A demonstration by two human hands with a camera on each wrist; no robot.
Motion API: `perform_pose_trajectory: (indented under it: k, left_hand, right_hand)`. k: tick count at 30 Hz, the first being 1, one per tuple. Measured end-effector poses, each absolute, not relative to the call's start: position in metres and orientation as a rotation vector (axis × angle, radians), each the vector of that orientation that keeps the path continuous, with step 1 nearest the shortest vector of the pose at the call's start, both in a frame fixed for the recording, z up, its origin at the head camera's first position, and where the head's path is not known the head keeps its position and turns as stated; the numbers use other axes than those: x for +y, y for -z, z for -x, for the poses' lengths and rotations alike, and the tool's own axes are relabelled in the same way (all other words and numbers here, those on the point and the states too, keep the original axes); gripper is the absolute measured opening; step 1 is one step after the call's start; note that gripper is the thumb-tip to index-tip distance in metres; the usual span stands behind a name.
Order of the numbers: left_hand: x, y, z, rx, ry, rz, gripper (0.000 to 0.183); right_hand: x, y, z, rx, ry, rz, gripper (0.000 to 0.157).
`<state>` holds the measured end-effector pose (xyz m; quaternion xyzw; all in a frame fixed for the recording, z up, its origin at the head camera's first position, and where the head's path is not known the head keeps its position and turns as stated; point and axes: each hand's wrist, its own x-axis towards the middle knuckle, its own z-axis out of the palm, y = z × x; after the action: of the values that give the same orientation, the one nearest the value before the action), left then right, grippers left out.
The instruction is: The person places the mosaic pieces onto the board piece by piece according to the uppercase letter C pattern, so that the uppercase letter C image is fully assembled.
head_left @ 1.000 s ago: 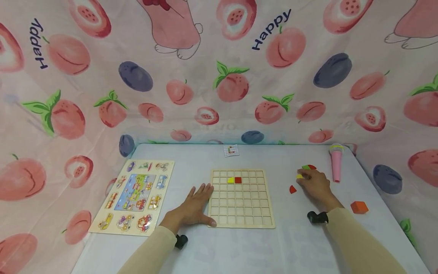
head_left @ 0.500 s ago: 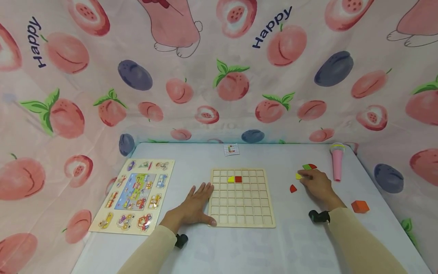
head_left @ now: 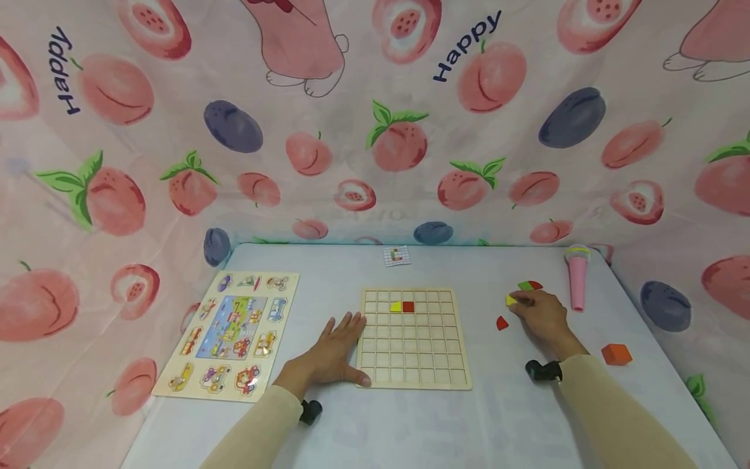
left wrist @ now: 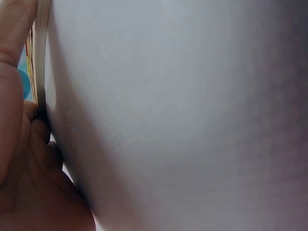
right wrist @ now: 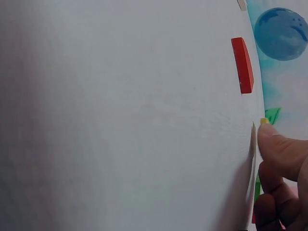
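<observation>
One white bench (head_left: 422,426) filled the lower part of my head feed, backed and flanked by pale pink cloth printed with fruit (head_left: 363,143). A rectangular wooden picture puzzle (head_left: 231,371) lay at its left, a pink toy microphone (head_left: 577,286) and an orange block (head_left: 616,354) at its right. I saw the left hand (head_left: 334,352) released, fingers spread, fingertips and thumb touching the left edge of a square pale-wood grid board (head_left: 433,359). In that board's second row from the far side, a yellow piece (head_left: 395,307) and a red square (head_left: 408,307) sat in adjoining cells. The right hand (head_left: 541,318), well apart from the board, pinched a small yellow block (head_left: 510,301) between thumb and finger; my right wrist feed showed yellow at the thumb's tip. Near it lay a red quarter-round piece (head_left: 502,323).
</observation>
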<state>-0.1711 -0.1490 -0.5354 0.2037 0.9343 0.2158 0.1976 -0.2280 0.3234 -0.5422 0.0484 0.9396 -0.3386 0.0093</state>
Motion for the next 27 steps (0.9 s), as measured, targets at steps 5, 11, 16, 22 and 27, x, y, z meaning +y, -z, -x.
perform_pose_trajectory:
  k: [5, 11, 16, 22, 27]
  left_hand:
    - [-0.149, 0.535, 0.171, 2.615, -0.609, -0.572, 0.134]
    - [-0.149, 0.536, 0.171, 2.615, -0.606, -0.572, 0.135]
    - [-0.149, 0.538, 0.171, 2.618, -0.59, -0.573, 0.136]
    - [-0.15, 0.54, 0.171, 2.619, -0.58, -0.571, 0.136]
    - [-0.149, 0.538, 0.171, 2.612, -0.596, -0.573, 0.135]
  right_hand:
    - [0.323, 0.54, 0.228, 2.938, 1.136, -0.149, 0.039]
    - [0.308, 0.532, 0.226, 2.912, 1.316, -0.202, 0.037]
    - [0.29, 0.53, 0.224, 2.864, 1.425, -0.337, 0.037]
    - [0.272, 0.532, 0.224, 2.816, 1.564, -0.397, 0.037]
    - [0.252, 0.529, 0.225, 2.778, 1.632, -0.393, 0.034]
